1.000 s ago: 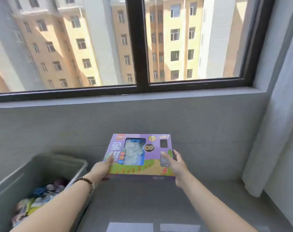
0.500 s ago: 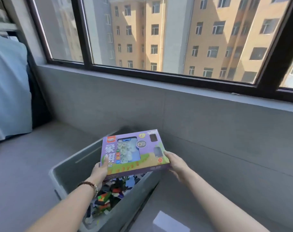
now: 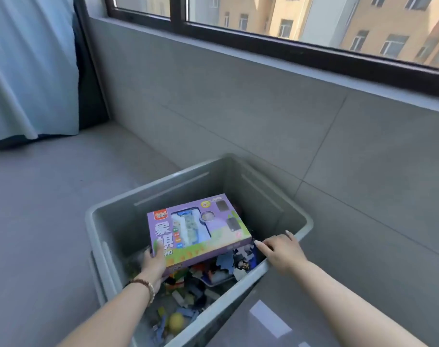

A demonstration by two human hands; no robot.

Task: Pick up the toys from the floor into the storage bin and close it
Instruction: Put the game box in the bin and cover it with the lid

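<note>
Box going into the bin: set it flat, don't drop it.

You had the purple game box (image 3: 198, 229) inside the grey storage bin (image 3: 283, 209), tilted over the loose toys (image 3: 188, 291). Left hand (image 3: 153, 264) had its grip closed on the near-left corner; right hand (image 3: 281, 249) was open over the bin's right rim, fingertips at the box's right corner, holding nothing. My read: lower the far edge first, level it on the pile, keep it below the rim so a lid can seat. No lid was in view.
</note>
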